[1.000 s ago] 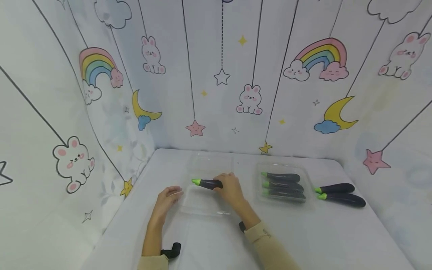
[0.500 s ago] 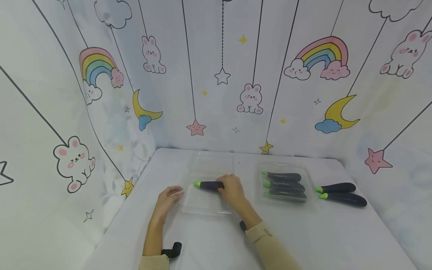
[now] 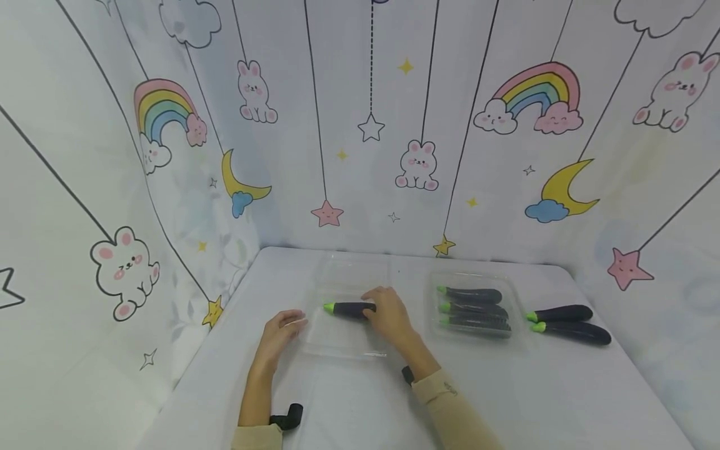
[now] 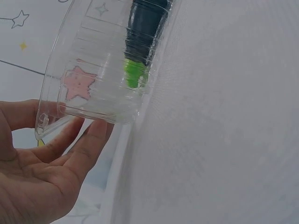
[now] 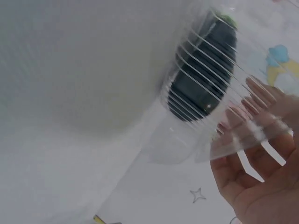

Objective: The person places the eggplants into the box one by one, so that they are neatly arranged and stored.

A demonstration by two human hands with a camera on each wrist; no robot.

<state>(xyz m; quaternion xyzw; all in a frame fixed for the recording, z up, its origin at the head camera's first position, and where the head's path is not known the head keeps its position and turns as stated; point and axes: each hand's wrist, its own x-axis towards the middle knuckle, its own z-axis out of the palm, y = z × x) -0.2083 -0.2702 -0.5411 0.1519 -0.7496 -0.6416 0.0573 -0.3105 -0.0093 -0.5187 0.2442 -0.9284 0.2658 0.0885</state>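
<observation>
A dark eggplant with a bright green stem end (image 3: 349,310) lies in a clear plastic clamshell box (image 3: 343,347), its stem end pointing left. My right hand (image 3: 390,317) is at the eggplant's blunt end; in the right wrist view the fingers (image 5: 254,109), partly seen through the plastic, stand a little apart from the eggplant (image 5: 205,70). At the box's left end is my left hand (image 3: 278,337). The left wrist view shows its relaxed fingers (image 4: 91,144) touching the clear end wall, one reaching past the rim.
To the right stands another clear box (image 3: 472,275) with three eggplants (image 3: 472,295) inside. Beyond it, two loose eggplants (image 3: 574,332) lie side by side on the white table (image 3: 337,400). Patterned cloth (image 3: 360,187) hangs behind and at both sides.
The eggplant has shifted slightly right and settled in the box. My right hand has loosened from its blunt end and moved slightly right. My left hand stays in place.
</observation>
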